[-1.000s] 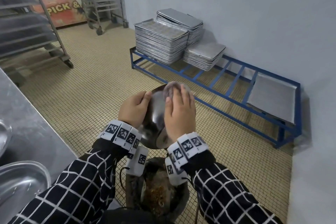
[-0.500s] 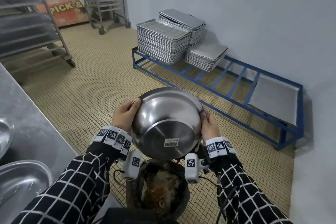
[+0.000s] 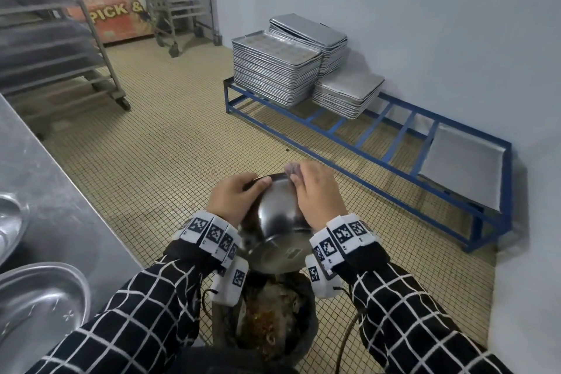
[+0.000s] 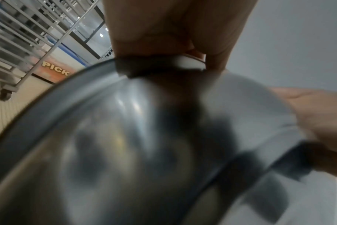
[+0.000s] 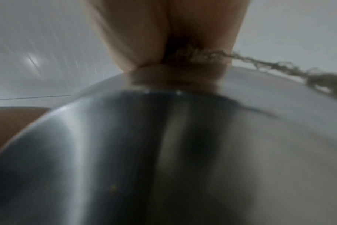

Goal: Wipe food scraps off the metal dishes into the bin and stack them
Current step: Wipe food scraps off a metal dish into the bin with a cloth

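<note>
We found the metal bowl point(image 3: 277, 215) tipped with its base toward the wearer, held directly above the bin point(image 3: 273, 322) of brown scraps. The left hand point(image 3: 235, 197) gripped its near-left rim, fingers curled over the edge. The right hand point(image 3: 318, 191) lay over the far-right rim, fingers closed on a frayed cloth point(image 3: 292, 167). Left of both hands lay a steel counter point(image 3: 51, 191); beyond them, stacked trays point(image 3: 274, 70).

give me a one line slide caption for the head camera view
Left hand grips a tilted metal bowl over the scrap bin while the right hand wipes its rim with a cloth.
</note>
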The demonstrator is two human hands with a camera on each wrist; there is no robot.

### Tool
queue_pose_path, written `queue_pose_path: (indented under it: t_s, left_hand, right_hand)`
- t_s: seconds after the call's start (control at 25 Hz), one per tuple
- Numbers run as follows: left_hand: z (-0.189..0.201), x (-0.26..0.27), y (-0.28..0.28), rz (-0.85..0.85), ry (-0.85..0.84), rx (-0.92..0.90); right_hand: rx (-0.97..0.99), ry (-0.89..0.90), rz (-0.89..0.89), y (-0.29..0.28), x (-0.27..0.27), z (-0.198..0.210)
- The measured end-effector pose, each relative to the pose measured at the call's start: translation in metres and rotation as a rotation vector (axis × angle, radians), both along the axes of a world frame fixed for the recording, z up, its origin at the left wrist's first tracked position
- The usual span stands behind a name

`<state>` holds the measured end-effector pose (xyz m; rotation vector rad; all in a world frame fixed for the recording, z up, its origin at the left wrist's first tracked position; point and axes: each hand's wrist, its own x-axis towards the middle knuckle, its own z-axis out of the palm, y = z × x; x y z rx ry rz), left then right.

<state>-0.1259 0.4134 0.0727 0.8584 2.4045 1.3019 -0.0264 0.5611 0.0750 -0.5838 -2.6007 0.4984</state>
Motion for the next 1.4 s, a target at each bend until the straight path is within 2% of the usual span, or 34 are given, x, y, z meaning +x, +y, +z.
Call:
queue_pose_path:
  t_s: [0.12, 0.16, 0.24, 0.32, 0.44, 0.52, 0.6, 0.64, 0.72, 0.84, 0.92, 1.0, 1.08, 1.16, 1.24, 1.4]
  left_hand:
    - [0.0, -0.002, -0.002, 0.055, 0.031, 0.018]
    - [-0.001, -0.004, -0.002, 0.085, 0.018, 0.035]
    - [0.002, -0.005, 0.0, 0.132, -0.039, 0.092]
    - [0.005, -0.005, 0.001, 0.142, -0.021, 0.11]
    - [0.011, -0.002, 0.001, 0.117, -0.019, 0.116]
    - [0.01, -0.004, -0.001, 0.146, -0.078, 0.158]
    - [0.007, -0.008, -0.003, 0.201, -0.172, 0.23]
    - [0.006, -0.01, -0.004, 0.228, -0.195, 0.254]
    - [0.005, -0.012, -0.005, 0.256, -0.193, 0.269]
    - [0.007, -0.011, -0.001, 0.233, -0.132, 0.23]
    - [0.01, -0.007, 0.003, 0.205, -0.08, 0.193]
    - [0.015, -0.002, 0.006, 0.176, -0.005, 0.174]
    - [0.02, 0.002, 0.008, 0.161, 0.062, 0.148]
    - [0.022, 0.004, 0.007, 0.15, 0.086, 0.129]
    - [0.021, 0.0, 0.004, 0.158, 0.07, 0.131]
    - [0.015, -0.008, -0.005, 0.267, -0.256, 0.302]
  right_hand:
    - [-0.249, 0.337, -0.026, -0.015, 0.006, 0.008]
    - [-0.252, 0.37, -0.041, -0.023, 0.01, 0.008]
    - [-0.047, 0.27, -0.038, -0.045, 0.016, -0.001]
    - [0.147, 0.149, 0.016, -0.063, 0.019, -0.014]
    - [0.145, 0.105, -0.073, -0.053, 0.013, -0.013]
    - [-0.096, 0.152, -0.162, -0.032, 0.011, -0.005]
    - [-0.51, 0.224, -0.25, -0.008, 0.014, -0.005]
    - [-0.643, 0.228, -0.303, 0.001, 0.017, -0.009]
    - [-0.689, 0.218, -0.346, 0.005, 0.025, -0.015]
    - [-0.492, 0.229, -0.205, -0.014, 0.024, -0.014]
    - [-0.216, 0.134, -0.125, -0.035, 0.016, -0.011]
    - [0.096, 0.079, -0.129, -0.053, 0.008, -0.014]
    - [0.128, 0.12, -0.159, -0.059, 0.001, -0.015]
    - [0.017, 0.197, -0.19, -0.052, -0.003, -0.013]
    - [-0.197, 0.301, -0.235, -0.036, -0.005, -0.006]
    - [-0.884, 0.396, -0.473, 0.004, 0.01, -0.009]
